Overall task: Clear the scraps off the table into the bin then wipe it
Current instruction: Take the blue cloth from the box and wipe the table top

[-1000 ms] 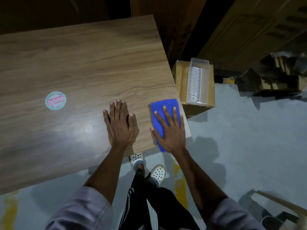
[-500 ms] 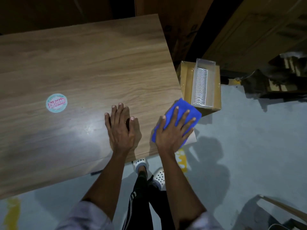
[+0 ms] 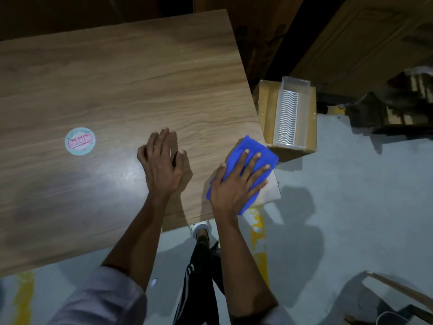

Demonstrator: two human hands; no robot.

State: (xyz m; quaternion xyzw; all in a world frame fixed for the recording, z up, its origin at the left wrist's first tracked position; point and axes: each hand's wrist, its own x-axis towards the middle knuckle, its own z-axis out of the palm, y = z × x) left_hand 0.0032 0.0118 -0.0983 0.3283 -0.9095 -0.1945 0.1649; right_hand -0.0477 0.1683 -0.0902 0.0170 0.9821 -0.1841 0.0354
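A wooden table (image 3: 117, 78) fills the left and middle of the head view. A folded blue cloth (image 3: 251, 152) lies at the table's near right corner, part of it hanging past the edge. My right hand (image 3: 236, 184) presses flat on the cloth with fingers spread. My left hand (image 3: 164, 165) rests palm down on the bare wood just left of it, fingers together and slightly bent, holding nothing. No scraps show on the tabletop.
A round white and pink sticker (image 3: 80, 141) is stuck to the table at the left. A cardboard box (image 3: 266, 109) with a clear plastic tray (image 3: 290, 113) stands on the grey floor beside the table's right edge. A wooden strip (image 3: 398, 289) lies at bottom right.
My right hand has slid the blue cloth rightward to the table's corner and turned it diagonally. My left hand has stayed in about the same spot, fingers now slightly curled.
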